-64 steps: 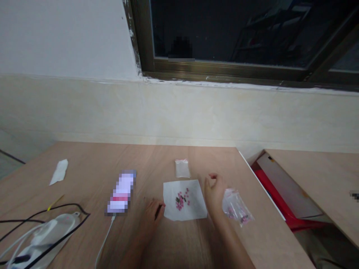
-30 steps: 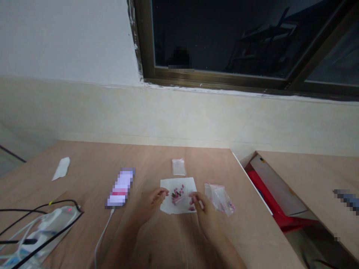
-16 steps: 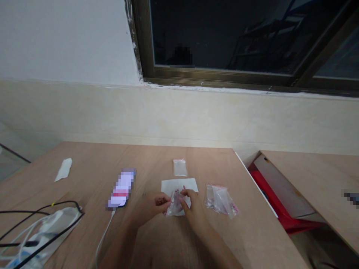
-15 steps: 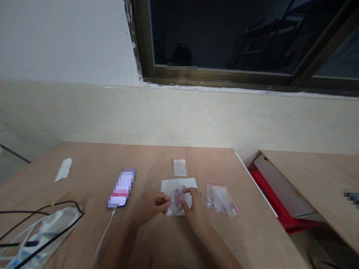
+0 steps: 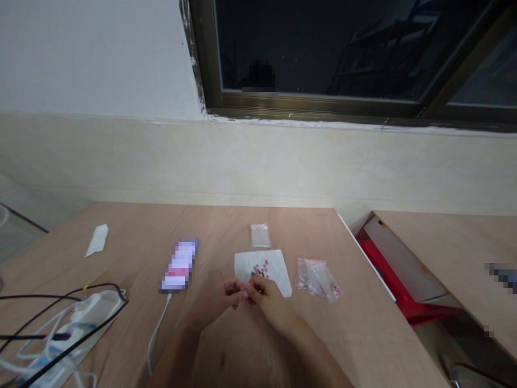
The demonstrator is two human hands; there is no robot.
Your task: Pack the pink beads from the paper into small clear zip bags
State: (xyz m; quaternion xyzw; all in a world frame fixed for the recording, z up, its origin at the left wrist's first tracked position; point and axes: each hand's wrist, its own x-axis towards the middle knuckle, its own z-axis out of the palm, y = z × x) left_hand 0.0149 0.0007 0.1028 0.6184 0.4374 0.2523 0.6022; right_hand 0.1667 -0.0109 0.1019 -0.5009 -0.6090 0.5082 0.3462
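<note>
My left hand (image 5: 231,295) and my right hand (image 5: 262,293) meet at the near edge of a white sheet of paper (image 5: 283,275). Both are closed, thumbs and fingers pinching a small clear plastic bag (image 5: 243,303) that is mostly hidden between them. On the paper, just beyond my fingers, lie several small pink and dark pieces (image 5: 262,266), too small to name. A pile of clear plastic bags (image 5: 317,277) with pink edges rests to the right of the paper. Behind the paper lies a flat stack of clear bags (image 5: 259,235).
Left of my hands is a phone (image 5: 180,267) on a white cable. A white power strip (image 5: 95,312) with tangled cords occupies the near left, and a scrap of white paper (image 5: 97,240) lies far left. At right, a gap with a red item (image 5: 399,293) separates the wooden tables.
The bag came off the paper toward me and is now bunched between both hands. My right hand closed from a spread pose. The small pieces on the paper are now in plain sight.
</note>
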